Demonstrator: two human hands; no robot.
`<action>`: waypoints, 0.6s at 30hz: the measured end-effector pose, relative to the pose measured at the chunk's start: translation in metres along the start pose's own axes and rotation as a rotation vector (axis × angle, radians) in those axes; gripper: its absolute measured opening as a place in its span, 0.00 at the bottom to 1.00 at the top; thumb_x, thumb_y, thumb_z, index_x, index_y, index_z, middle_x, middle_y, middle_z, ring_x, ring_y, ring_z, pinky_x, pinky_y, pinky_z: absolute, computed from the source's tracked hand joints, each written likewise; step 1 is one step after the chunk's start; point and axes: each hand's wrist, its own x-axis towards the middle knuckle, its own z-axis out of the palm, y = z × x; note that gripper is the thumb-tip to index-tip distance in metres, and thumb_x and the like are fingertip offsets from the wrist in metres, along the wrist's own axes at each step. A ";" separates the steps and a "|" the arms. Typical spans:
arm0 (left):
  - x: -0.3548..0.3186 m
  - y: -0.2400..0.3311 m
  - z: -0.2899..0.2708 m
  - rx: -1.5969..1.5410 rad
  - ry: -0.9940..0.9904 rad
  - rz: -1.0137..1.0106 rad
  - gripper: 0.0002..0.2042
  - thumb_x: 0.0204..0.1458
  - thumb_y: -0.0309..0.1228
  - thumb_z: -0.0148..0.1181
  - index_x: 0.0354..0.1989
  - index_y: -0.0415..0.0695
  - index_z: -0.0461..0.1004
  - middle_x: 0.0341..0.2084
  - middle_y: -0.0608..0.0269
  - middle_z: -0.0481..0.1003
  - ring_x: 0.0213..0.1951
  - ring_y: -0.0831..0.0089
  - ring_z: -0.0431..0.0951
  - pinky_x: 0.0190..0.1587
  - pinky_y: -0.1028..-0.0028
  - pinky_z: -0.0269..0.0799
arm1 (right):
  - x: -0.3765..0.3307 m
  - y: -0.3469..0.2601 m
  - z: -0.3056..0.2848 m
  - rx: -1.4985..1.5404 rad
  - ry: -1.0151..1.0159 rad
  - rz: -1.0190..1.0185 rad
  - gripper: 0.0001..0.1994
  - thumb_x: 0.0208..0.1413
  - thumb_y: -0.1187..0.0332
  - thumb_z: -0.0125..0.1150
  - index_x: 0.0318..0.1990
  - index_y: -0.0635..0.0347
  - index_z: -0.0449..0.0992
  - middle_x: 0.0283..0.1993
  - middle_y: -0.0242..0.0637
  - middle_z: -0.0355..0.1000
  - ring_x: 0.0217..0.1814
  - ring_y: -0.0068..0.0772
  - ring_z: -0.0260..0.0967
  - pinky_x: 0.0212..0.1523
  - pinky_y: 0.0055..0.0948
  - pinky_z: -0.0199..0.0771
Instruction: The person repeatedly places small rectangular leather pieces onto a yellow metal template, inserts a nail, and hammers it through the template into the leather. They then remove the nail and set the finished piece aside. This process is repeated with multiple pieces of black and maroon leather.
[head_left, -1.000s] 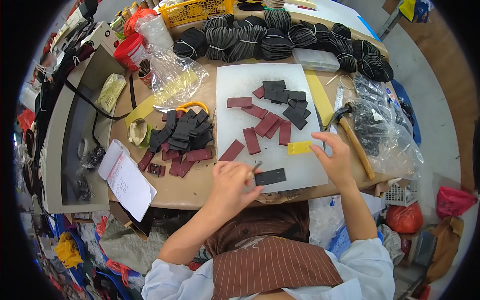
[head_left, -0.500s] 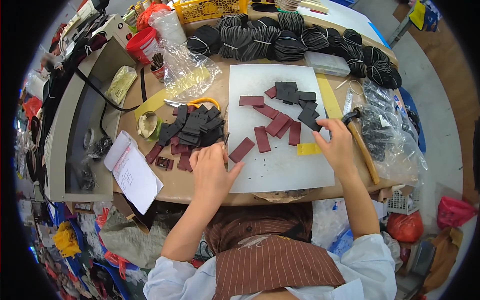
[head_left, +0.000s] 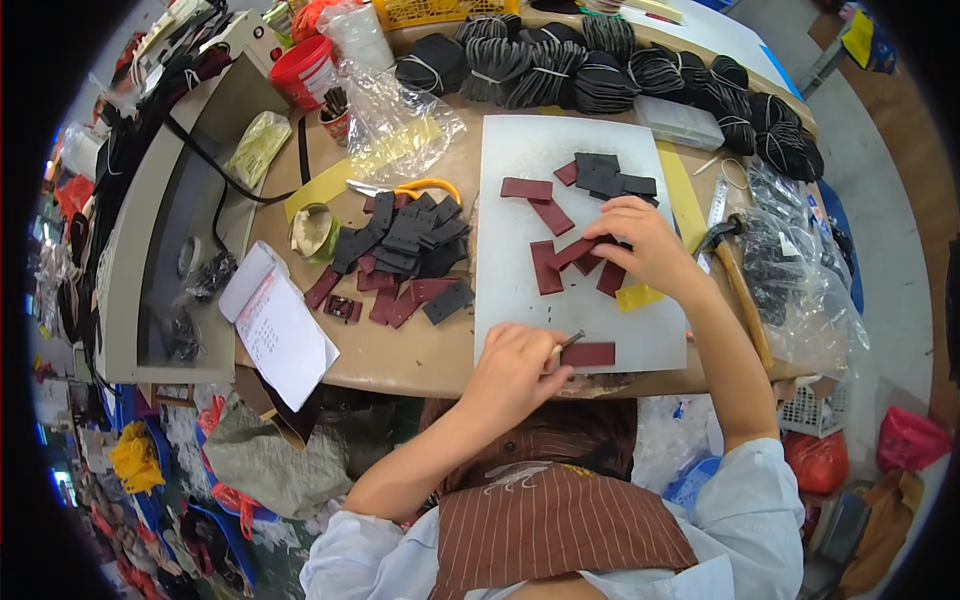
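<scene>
At white board (head_left: 510, 295): left hand (head_left: 512, 372) holding rod (head_left: 573, 340) near maroon strip (head_left: 592, 354).

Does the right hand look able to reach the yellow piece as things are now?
Probably yes. The right hand is close beside the yellow piece, whose near edge faces bare white board; nothing visible blocks the way.

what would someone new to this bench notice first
Probably the white board in the middle, strewn with maroon strips and black pieces near the right hand. Next, the tied black bundles along the back. Then the orange-handled scissors by the mixed pile on the left, and the hammer on the right.
</scene>
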 end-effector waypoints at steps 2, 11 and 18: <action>0.002 -0.008 0.003 0.047 0.057 0.029 0.16 0.39 0.27 0.71 0.37 0.43 0.74 0.22 0.68 0.67 0.32 0.67 0.71 0.42 0.68 0.64 | -0.010 -0.006 0.003 -0.016 0.063 -0.053 0.12 0.45 0.70 0.68 0.40 0.56 0.80 0.45 0.34 0.77 0.57 0.42 0.65 0.59 0.37 0.63; -0.003 -0.016 -0.002 0.025 0.052 0.014 0.22 0.38 0.28 0.72 0.45 0.43 0.75 0.21 0.69 0.66 0.30 0.68 0.71 0.41 0.69 0.65 | -0.013 -0.009 0.020 -0.049 0.134 -0.040 0.10 0.46 0.70 0.68 0.37 0.57 0.79 0.49 0.31 0.76 0.59 0.40 0.65 0.59 0.36 0.62; -0.002 -0.020 -0.001 0.011 0.056 0.022 0.19 0.37 0.28 0.73 0.38 0.42 0.72 0.29 0.66 0.74 0.32 0.68 0.72 0.42 0.69 0.66 | -0.009 -0.013 0.007 -0.076 0.106 -0.102 0.11 0.44 0.72 0.68 0.37 0.56 0.78 0.44 0.32 0.76 0.54 0.39 0.67 0.56 0.36 0.63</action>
